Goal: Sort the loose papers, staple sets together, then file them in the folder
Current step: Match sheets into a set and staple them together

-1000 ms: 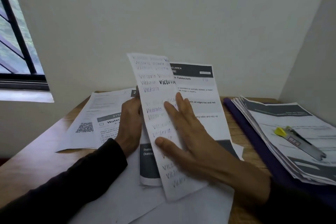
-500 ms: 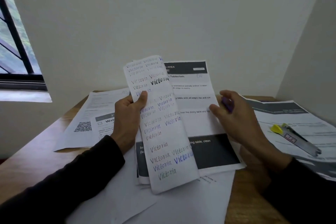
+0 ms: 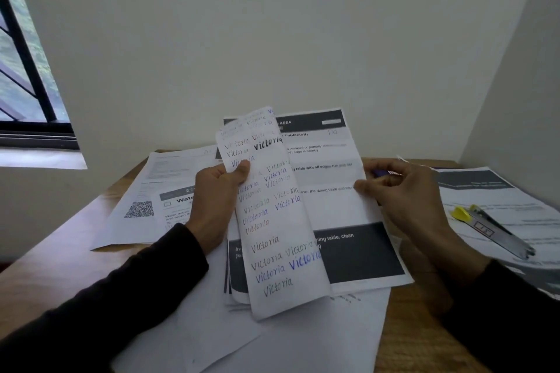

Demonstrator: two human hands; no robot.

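Observation:
My left hand [image 3: 215, 200] grips a curled sheet covered in handwritten words [image 3: 272, 221], its thumb pressed on the sheet's left edge. Behind it stands a printed form with dark bands [image 3: 330, 209], raised off the table with more sheets under it. My right hand [image 3: 406, 200] has curled fingers that pinch that form's right edge. A grey stapler with a yellow tip [image 3: 491, 232] lies on a stack of printed papers [image 3: 491, 194] at the right. A sliver of the purple folder [image 3: 380, 172] shows behind my right fingers.
More printed sheets, one with a QR code [image 3: 139, 209], lie at the left on the wooden table [image 3: 60, 251]. Blank white sheets [image 3: 303, 339] lie under my hands. White walls close in at the back and right; a window [image 3: 24, 70] is at the left.
My right hand lifted off the handwritten sheet and moved right to the printed form's edge. The handwritten sheet curled over toward the left, showing more of the form.

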